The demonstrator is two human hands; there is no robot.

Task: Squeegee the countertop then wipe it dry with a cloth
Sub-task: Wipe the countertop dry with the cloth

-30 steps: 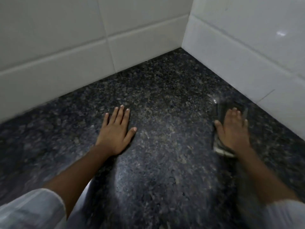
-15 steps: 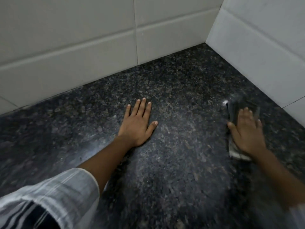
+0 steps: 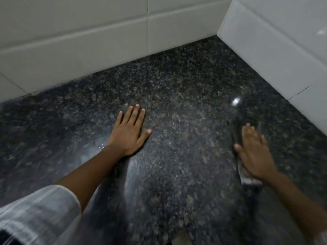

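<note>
Countertop [image 3: 177, 156] speckled polished stone (glossy); wall tiles [image 3: 88, 41] smooth glazed; sleeve [image 3: 35, 213] cloth.

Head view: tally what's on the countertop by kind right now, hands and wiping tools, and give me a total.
Hands pressed flat on the countertop: 2, the left hand on bare stone, the right hand on the cloth
Cloths: 1, a dark, motion-blurred cloth under the right hand
Squeegees: 0 in view
Total: 3

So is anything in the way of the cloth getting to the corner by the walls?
Nothing visible. The right hand presses the cloth flat, and the countertop ahead looks bare up to the tiled walls.
</note>
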